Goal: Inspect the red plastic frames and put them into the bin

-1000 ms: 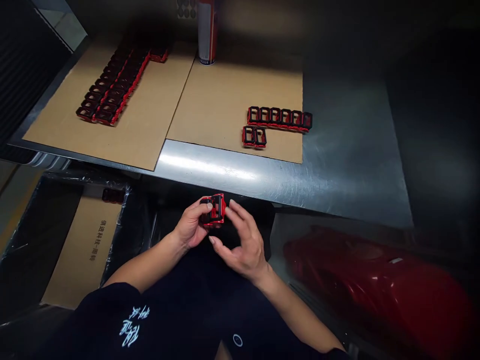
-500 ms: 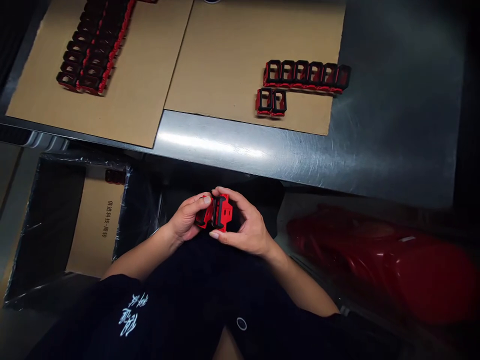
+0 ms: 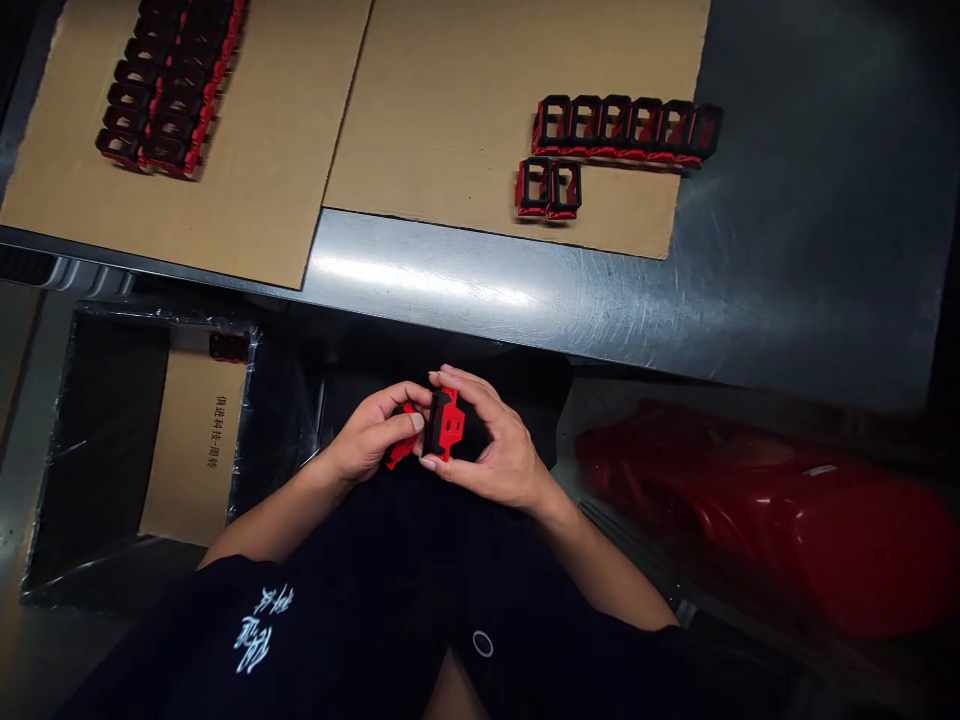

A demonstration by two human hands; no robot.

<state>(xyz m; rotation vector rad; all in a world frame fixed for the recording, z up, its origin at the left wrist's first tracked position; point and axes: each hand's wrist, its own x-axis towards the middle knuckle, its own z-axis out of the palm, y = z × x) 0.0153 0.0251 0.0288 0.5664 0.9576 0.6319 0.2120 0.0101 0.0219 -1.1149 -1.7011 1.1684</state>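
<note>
Between thumb and fingers, my right hand (image 3: 495,440) grips a red-and-black plastic frame part (image 3: 450,425), its red side turned to the right. My left hand (image 3: 382,430) is closed on a second red plastic part (image 3: 403,440), mostly covered by the thumb and fingers. The two parts are close together above my lap, in front of the table edge; whether they touch I cannot tell. On the table, a row of black-and-red frames (image 3: 630,125) lies at the right, with a pair of the same frames (image 3: 550,187) just in front of it.
Two rows of such frames (image 3: 161,100) stand on the left cardboard sheet (image 3: 255,210). Another cardboard sheet (image 3: 442,140) covers part of the metal table (image 3: 465,285). At lower left is a plastic-lined box (image 3: 112,400) with one dark part inside. A red plastic object (image 3: 750,510) sits at the right.
My left hand has tilted its red part and drawn it slightly lower, with the index finger now reaching to the right hand's part. The view has shifted slightly.
</note>
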